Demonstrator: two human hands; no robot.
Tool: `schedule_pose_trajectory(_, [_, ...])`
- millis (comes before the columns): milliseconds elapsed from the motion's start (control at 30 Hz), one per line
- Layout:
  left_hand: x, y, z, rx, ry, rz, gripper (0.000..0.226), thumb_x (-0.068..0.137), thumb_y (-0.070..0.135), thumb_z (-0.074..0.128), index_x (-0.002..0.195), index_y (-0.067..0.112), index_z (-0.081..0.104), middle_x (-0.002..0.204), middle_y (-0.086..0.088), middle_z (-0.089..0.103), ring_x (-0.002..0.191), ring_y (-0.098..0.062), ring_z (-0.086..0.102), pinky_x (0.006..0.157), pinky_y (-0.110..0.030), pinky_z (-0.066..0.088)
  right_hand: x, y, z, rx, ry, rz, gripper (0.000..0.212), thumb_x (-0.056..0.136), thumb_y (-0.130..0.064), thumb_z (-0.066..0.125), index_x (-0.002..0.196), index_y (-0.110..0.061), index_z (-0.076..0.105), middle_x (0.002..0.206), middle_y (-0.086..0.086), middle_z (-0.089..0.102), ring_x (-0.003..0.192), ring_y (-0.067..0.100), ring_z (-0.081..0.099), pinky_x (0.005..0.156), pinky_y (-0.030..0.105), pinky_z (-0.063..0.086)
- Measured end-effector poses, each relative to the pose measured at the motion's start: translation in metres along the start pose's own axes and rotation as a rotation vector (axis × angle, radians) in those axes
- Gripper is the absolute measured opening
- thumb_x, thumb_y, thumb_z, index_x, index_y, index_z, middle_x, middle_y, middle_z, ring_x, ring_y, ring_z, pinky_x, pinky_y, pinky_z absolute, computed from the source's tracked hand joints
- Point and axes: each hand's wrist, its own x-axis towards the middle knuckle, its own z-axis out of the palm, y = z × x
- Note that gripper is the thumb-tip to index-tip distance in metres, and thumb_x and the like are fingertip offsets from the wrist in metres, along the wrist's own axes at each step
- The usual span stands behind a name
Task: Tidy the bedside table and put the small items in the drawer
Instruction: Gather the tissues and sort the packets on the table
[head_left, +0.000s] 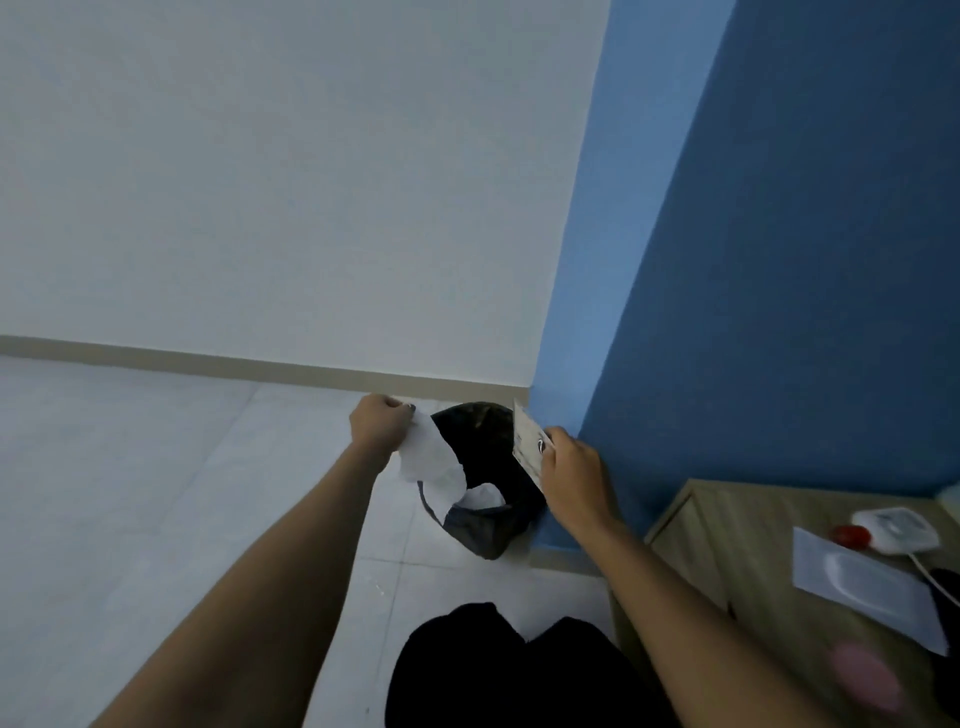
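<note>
The bedside table (727, 519) sits at the lower right, against the blue wall (779, 260). It still carries small items: a white sheet of paper (862, 582), a small red object (852, 535), a white device (896, 527) with a cable (930, 571), and a blurred pink thing (862, 675) at the near edge. Its drawer is not in view.

Both hands are off the table and over the waste bin (480, 530), which stands on the tiled floor (156, 493) in the corner beside the blue wall. The left hand (376, 426) has its fingers curled and pinches the top of a crumpled white tissue (431, 460), which hangs down across the bin's left rim. The right hand (571, 475) pinches a stiff printed card (527, 441) between thumb and fingers. The card stands nearly upright above the bin's right rim. Another white scrap (483, 496) already lies inside the black liner.

This looks like the rubbish-clearing part of the tidy, with the drawer step not yet done.

The tissue is light, and much of it hangs at or outside the left rim. Let go from there, it could drift onto the floor rather than into the liner. The card is at the rim nearest the wall. Dropped edge-on, it could strike the rim and slip down between bin and wall. The liner looks slack, so it may fold inward and catch whatever lands on it. On the table, the red object looks round and could roll off if knocked.
</note>
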Motion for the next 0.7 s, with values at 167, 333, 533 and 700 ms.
schedule_pose_trajectory(167, [0.052,-0.017,0.028,-0.025,0.018,-0.066,0.018,0.086,0.017,0.059,0.074,0.006,0.067,0.079,-0.012,0.064,0.089,-0.035,0.066,0.08,-0.04,0.056,0.051,0.003,0.051,0.055,-0.02,0.039,0.028,0.098,-0.01,0.036,0.116,-0.009,0.057,0.108,0.012,0.066,0.096,0.029,0.061,0.07,0.026,0.04])
schedule_pose_trajectory(333, [0.105,-0.05,0.085,-0.103,-0.038,-0.123,0.019,0.085,0.017,0.06,0.068,0.016,0.065,0.086,-0.012,0.069,0.093,-0.034,0.066,0.087,-0.043,0.057,0.103,0.032,0.115,0.08,-0.078,0.032,0.03,0.097,-0.009,0.036,0.12,-0.01,0.056,0.106,0.012,0.065,0.096,0.031,0.061,0.071,0.029,0.044])
schedule_pose_trajectory(533, [0.144,-0.092,0.151,-0.025,-0.223,-0.116,0.026,0.083,0.019,0.06,0.105,0.012,0.071,0.103,-0.008,0.071,0.101,-0.027,0.065,0.093,-0.045,0.054,0.134,0.075,0.187,0.118,-0.173,0.029,0.026,0.097,-0.009,0.039,0.115,-0.011,0.057,0.103,0.011,0.064,0.09,0.029,0.062,0.072,0.036,0.051])
schedule_pose_trajectory(700, [0.152,-0.12,0.185,0.103,-0.402,-0.139,0.037,0.084,0.017,0.056,0.12,0.021,0.063,0.112,-0.011,0.068,0.105,-0.029,0.063,0.095,-0.043,0.052,0.138,0.102,0.227,0.14,-0.253,0.066,0.035,0.097,-0.012,0.043,0.131,-0.011,0.052,0.127,0.01,0.059,0.115,0.027,0.056,0.091,0.032,0.045])
